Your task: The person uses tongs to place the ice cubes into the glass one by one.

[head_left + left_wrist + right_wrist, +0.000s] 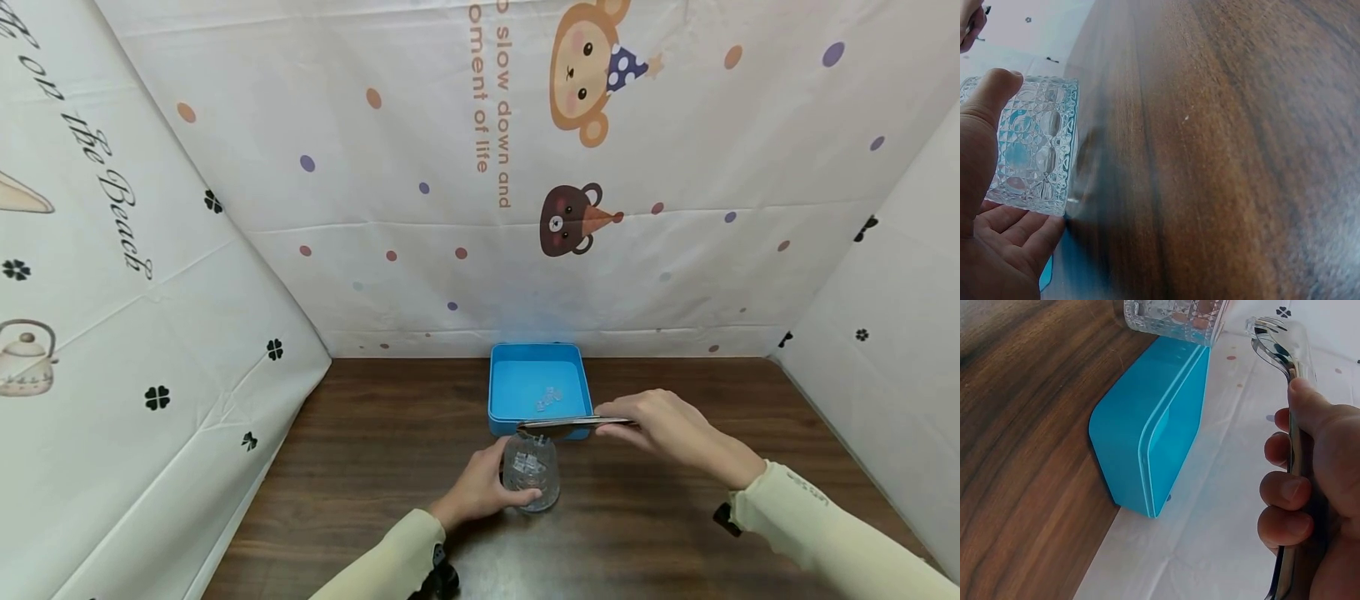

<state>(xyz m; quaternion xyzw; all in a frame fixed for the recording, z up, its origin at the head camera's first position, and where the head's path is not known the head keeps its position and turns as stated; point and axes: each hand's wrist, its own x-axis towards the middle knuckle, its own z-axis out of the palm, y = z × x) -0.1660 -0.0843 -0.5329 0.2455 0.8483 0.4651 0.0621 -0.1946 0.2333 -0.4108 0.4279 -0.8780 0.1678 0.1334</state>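
Observation:
My left hand point(480, 486) grips a patterned clear glass point(534, 477) from the left, thumb in front; in the left wrist view the thumb and fingers lie on opposite sides of the cut-glass wall point(1035, 147). Inside the glass show several small clear pieces. Metal serving tongs point(562, 423) are held in my right hand point(663, 425), fingers wrapped round the handle in the right wrist view. Their tips reach level over the glass mouth, with a small clear piece point(1250, 325) at the end. Behind the glass stands a blue tray point(498, 387) with several clear pieces point(549, 398) in it.
The dark wooden table point(375, 450) carries everything. White printed cloth point(420, 275) rises behind its back edge and at both sides. The tray stands close to the back cloth, partly covered by the tongs in the head view.

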